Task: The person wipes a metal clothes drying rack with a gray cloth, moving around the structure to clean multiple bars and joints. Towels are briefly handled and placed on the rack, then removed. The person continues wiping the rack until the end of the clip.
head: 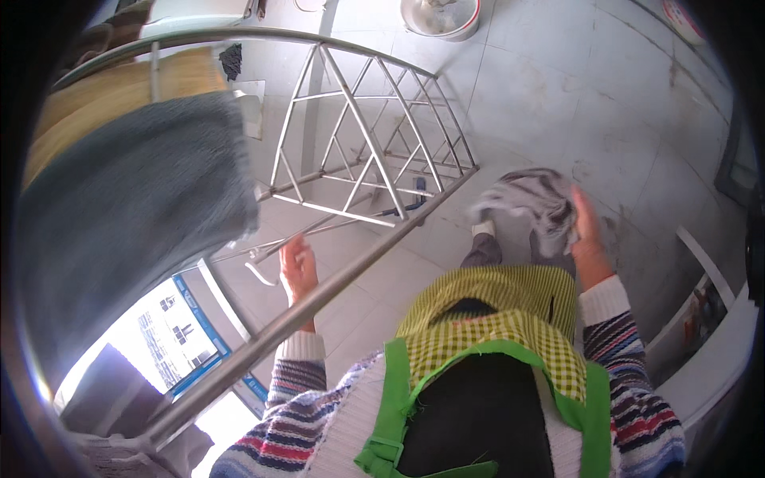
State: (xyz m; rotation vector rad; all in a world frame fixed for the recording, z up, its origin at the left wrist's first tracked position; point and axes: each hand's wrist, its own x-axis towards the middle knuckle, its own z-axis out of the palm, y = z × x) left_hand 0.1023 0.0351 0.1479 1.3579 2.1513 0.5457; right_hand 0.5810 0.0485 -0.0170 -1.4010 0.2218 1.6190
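My right hand (587,230) grips a bunched grey and white striped cloth (529,200), which hangs out to the left of it, blurred. Beyond the long rail (358,263) of a metal rack, my left hand (297,269) is raised near a white hook (263,275). Its fingers are partly bent and blurred; whether they touch anything cannot be told. A dark grey towel (137,221) hangs over the rack at the left, beside a tan cloth (125,107).
The rack's metal lattice (358,131) spans the upper middle. A round basin (441,21) with something in it stands on the tiled floor at the top. White-edged furniture (711,382) is at the lower right. Blue-framed printed panels (197,334) show at the lower left.
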